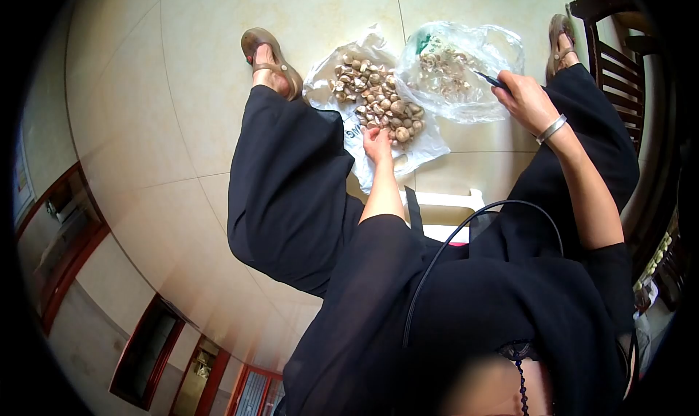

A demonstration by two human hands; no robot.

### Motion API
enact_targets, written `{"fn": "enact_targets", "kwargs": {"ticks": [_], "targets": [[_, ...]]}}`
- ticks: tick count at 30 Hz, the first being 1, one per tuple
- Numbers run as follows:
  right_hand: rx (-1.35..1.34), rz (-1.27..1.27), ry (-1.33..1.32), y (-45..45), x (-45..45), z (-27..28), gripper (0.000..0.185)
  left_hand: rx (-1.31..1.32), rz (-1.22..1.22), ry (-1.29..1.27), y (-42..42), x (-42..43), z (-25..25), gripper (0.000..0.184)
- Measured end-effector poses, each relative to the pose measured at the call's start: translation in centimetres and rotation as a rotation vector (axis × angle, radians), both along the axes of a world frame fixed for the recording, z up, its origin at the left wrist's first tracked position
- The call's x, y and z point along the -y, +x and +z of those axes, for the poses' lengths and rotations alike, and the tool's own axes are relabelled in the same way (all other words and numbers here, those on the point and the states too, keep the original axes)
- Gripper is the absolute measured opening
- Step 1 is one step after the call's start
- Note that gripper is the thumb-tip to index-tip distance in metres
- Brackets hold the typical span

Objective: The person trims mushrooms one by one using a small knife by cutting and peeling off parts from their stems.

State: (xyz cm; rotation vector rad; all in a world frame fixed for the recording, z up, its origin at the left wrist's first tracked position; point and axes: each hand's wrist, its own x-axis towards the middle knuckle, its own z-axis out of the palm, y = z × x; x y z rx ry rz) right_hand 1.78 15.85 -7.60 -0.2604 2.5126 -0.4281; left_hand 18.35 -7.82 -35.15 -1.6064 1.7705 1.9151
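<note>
Brown mushrooms lie in a pile on a white plastic bag spread on the floor, some whole and some looking cut. My left hand is at the near edge of the pile, its fingers bent and drawn together around a mushroom that they mostly hide. A small dark knife is in my closed right hand, its tip pointing left over a clear plastic bag. Inside that clear bag lie pale brown trimmings, partly blurred by the plastic.
My sandalled feet stand on the tiled floor either side of the bags. A dark wooden chair is beyond my right leg. A white stool-like edge shows beneath me, and a dark cord loops across my lap.
</note>
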Motion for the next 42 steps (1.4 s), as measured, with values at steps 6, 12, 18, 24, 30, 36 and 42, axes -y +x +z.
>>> {"fn": "enact_targets", "kwargs": {"ticks": [6, 12, 18, 24, 30, 36, 42], "targets": [[0.022, -0.009, 0.019, 0.0, -0.2, -0.3, 0.020, -0.005, 0.075, -0.048, 0.0, -0.4, -0.6, 0.033], [-0.011, 0.000, 0.002, 0.0, -0.2, -0.2, 0.020, 0.048, -0.004, -0.134, 0.2, 0.1, -1.6, 0.036], [-0.035, 0.027, -0.005, 0.0, -0.3, -0.3, 0.019, 0.181, -0.126, -0.153, 0.9, 0.8, -2.7, 0.036], [-0.021, 0.000, -0.016, 0.0, -0.4, -0.2, 0.019, 0.241, -0.246, -0.518, -1.6, -0.8, 3.1, 0.048], [-0.027, 0.014, -0.013, -0.1, -0.2, -0.3, 0.019, 0.244, -0.267, -0.508, -1.3, -0.2, 1.5, 0.044], [-0.026, 0.017, -0.002, 0.0, -0.4, -0.7, 0.019, 0.287, -0.350, -0.567, -1.4, -0.2, 0.6, 0.034], [0.032, 0.029, 0.111, 0.1, -0.1, -0.3, 0.014, -0.076, -0.265, -0.225, -0.2, 0.9, -0.3, 0.014]]}}
